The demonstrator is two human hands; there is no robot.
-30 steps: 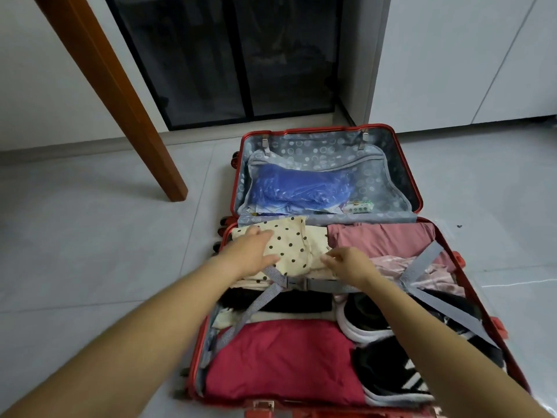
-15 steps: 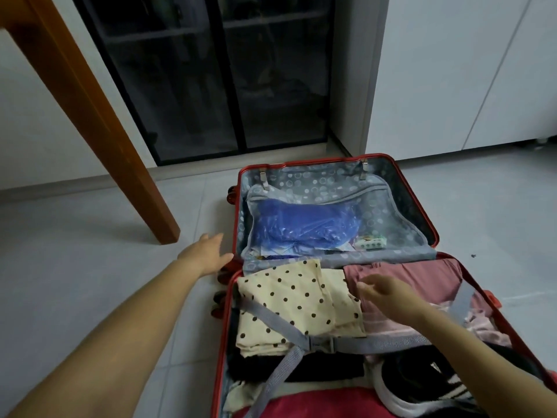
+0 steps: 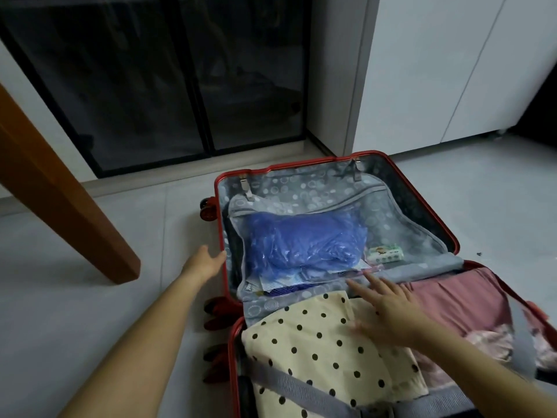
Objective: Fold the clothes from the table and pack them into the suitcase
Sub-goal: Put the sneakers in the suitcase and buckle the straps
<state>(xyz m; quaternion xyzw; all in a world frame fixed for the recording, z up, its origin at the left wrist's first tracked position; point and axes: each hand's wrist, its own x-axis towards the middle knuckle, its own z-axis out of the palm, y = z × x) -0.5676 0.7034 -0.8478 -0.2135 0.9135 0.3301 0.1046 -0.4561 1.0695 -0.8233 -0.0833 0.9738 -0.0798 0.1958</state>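
A red hard-shell suitcase (image 3: pixel 337 156) lies open on a tiled floor, its near half packed with a folded polka-dot garment (image 3: pixel 316 348) and pink clothes (image 3: pixel 461 300) under a grey strap (image 3: pixel 289 384). The left hand (image 3: pixel 205 263), fingers spread and holding nothing, touches the lid's left rim; the right hand (image 3: pixel 391 312) hovers flat and empty above the clothes. The soft fabric should compress easily, while the rigid lid looks best swung by its rim. A blue plastic bag (image 3: pixel 301 239) and a tissue pack (image 3: pixel 385 254) fill the lid pocket; a wooden table leg (image 3: pixel 60 206) stands nearby.
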